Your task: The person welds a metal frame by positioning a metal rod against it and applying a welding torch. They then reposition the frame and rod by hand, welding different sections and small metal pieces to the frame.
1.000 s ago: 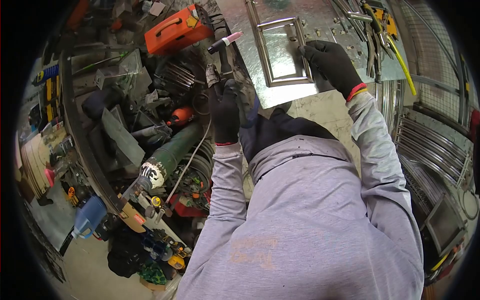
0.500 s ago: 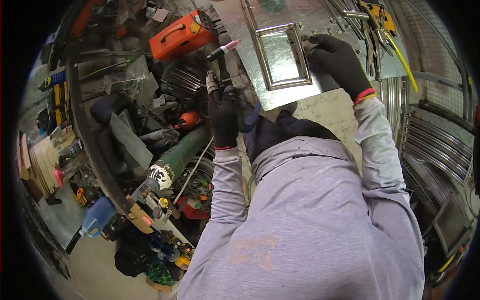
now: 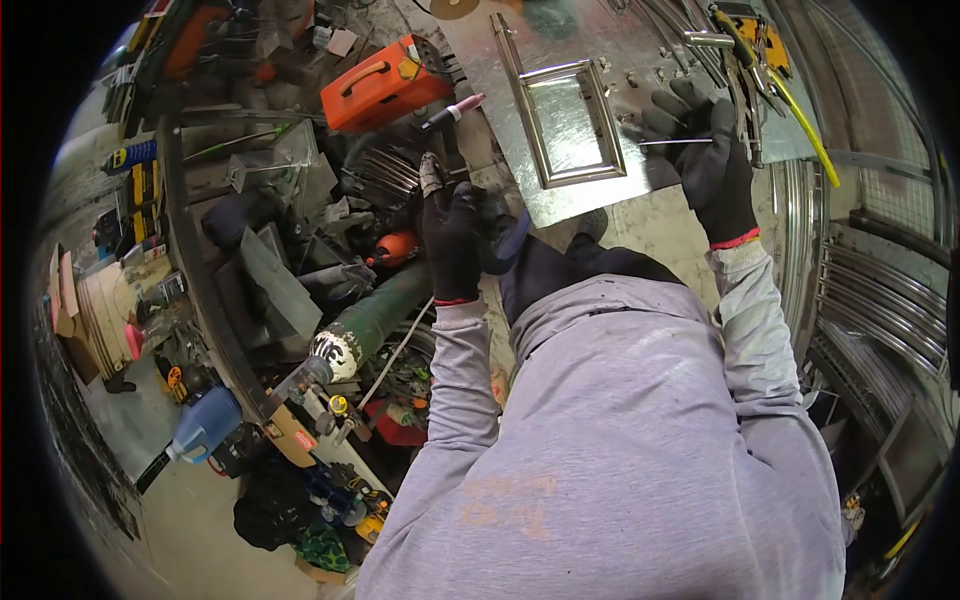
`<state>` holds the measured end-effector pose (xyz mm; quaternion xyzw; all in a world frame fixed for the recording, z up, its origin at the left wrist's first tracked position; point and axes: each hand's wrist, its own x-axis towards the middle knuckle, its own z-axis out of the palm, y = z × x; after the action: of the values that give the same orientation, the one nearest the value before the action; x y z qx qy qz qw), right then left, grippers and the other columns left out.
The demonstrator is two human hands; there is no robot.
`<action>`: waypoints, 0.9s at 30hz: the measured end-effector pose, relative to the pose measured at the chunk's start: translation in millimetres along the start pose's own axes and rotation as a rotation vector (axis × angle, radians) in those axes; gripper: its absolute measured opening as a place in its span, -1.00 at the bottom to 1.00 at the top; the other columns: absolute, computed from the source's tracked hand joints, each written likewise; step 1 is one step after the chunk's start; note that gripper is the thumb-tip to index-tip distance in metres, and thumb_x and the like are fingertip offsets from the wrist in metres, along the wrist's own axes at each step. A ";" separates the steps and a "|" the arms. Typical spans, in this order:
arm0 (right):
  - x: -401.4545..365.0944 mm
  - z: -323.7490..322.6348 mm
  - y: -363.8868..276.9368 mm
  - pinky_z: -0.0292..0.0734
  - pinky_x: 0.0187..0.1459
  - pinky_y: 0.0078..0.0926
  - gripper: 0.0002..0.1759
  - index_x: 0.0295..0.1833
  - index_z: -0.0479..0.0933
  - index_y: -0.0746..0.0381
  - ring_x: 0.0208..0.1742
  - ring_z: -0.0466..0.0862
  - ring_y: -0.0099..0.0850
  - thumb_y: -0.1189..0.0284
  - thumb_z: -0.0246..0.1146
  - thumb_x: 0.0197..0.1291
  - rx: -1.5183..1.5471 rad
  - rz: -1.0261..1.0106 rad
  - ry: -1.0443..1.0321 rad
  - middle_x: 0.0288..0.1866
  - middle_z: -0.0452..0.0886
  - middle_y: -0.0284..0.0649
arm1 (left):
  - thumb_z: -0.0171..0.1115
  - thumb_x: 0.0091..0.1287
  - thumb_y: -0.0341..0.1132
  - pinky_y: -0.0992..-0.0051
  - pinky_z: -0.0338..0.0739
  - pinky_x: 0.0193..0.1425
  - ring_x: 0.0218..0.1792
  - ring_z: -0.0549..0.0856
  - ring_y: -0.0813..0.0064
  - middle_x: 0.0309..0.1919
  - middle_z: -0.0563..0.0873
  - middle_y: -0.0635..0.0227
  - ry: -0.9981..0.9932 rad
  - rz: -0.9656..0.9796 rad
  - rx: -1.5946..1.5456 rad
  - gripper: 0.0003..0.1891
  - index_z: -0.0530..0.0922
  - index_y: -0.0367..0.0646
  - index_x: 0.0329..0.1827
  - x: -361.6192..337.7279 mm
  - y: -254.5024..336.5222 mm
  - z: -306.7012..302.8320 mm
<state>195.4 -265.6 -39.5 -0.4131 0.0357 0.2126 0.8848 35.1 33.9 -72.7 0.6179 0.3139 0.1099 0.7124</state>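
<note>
My left hand (image 3: 453,240), in a black glove with a pale worn fingertip, is closed around the dark handle of a welding torch (image 3: 454,112) with a pink nozzle. The torch points toward the metal sheet's left edge. My right hand (image 3: 708,160), also gloved, is over the sheet's right part, fingers partly curled. A thin metal rod (image 3: 675,141) lies across it, apparently held by the fingers. Between both hands, a shiny rectangular metal frame (image 3: 532,130) lies flat on the reflective sheet (image 3: 545,208); one side bar extends past its far corner.
An orange metal box (image 3: 385,85) stands beyond the torch. Pliers and clamps with yellow handles (image 3: 805,125) lie at the sheet's right. A green gas cylinder (image 3: 375,325) and cluttered scrap fill the left side. Metal tubes (image 3: 880,300) are stacked at right.
My right hand has drawn back from the frame's right edge and turned, its fingers spreading, and the thin rod now shows across it. The left hand keeps its hold; the view has shifted slightly.
</note>
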 end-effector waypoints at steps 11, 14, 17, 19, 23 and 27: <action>-24.5 5.7 -5.5 0.38 -0.50 -0.49 -0.08 0.26 0.64 0.31 -0.59 0.48 -0.53 -0.36 -0.17 0.60 -0.568 0.083 0.265 -0.45 0.58 -0.35 | 0.20 0.64 -0.35 0.58 0.54 -0.28 -0.35 0.60 0.69 -0.19 0.70 0.45 -0.032 -0.017 -0.074 -0.67 0.45 -0.20 0.38 -3.0 -18.6 1.2; -21.0 17.2 -4.1 0.50 -0.43 -0.46 -0.24 0.27 0.64 0.29 -0.50 0.59 -0.50 -0.24 0.05 0.61 -0.312 0.136 0.182 -0.34 0.67 -0.32 | 0.20 0.63 -0.30 0.51 0.60 -0.32 -0.40 0.66 0.61 -0.26 0.72 0.40 0.004 0.049 -0.035 -0.85 0.58 -0.17 0.09 -3.4 -18.2 1.9; -18.4 11.6 5.8 0.64 -0.28 -0.43 -0.30 0.30 0.60 0.30 -0.37 0.70 -0.47 -0.17 0.14 0.60 -0.322 0.142 0.088 -0.21 0.73 -0.27 | 0.20 0.62 -0.31 0.52 0.59 -0.28 -0.36 0.67 0.62 -0.25 0.72 0.42 0.018 0.072 -0.049 -0.85 0.59 -0.18 0.08 0.0 -25.5 -0.5; -18.9 16.3 9.2 0.67 -0.24 -0.42 -0.33 0.30 0.60 0.30 -0.30 0.73 -0.45 -0.13 0.17 0.59 -0.331 0.121 0.082 -0.17 0.74 -0.25 | 0.20 0.62 -0.32 0.53 0.59 -0.25 -0.34 0.68 0.62 -0.24 0.72 0.43 0.030 0.082 -0.087 -0.86 0.60 -0.18 0.08 -1.3 -26.2 -0.8; -12.6 3.5 20.2 0.71 0.02 -0.34 -0.46 0.30 0.59 0.28 0.02 0.78 -0.36 0.01 0.23 0.61 -0.198 0.116 0.065 0.05 0.76 -0.19 | 0.22 0.62 -0.37 0.56 0.53 -0.20 -0.27 0.61 0.68 -0.17 0.70 0.44 0.044 0.092 -0.093 -0.67 0.54 -0.26 0.36 -14.3 -10.9 3.1; -13.3 4.8 27.7 0.68 0.15 -0.25 -0.51 0.31 0.58 0.26 0.12 0.75 -0.30 0.05 0.21 0.63 -0.039 0.120 0.111 0.11 0.75 -0.18 | 0.23 0.61 -0.37 0.53 0.47 -0.25 -0.30 0.58 0.64 -0.13 0.72 0.40 0.048 0.281 0.171 -0.65 0.53 -0.29 0.38 -7.3 -37.3 8.4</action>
<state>171.6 -250.9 -53.0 -0.4385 0.1054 0.2429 0.8588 25.7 15.1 -105.6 0.7113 0.2496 0.1959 0.6272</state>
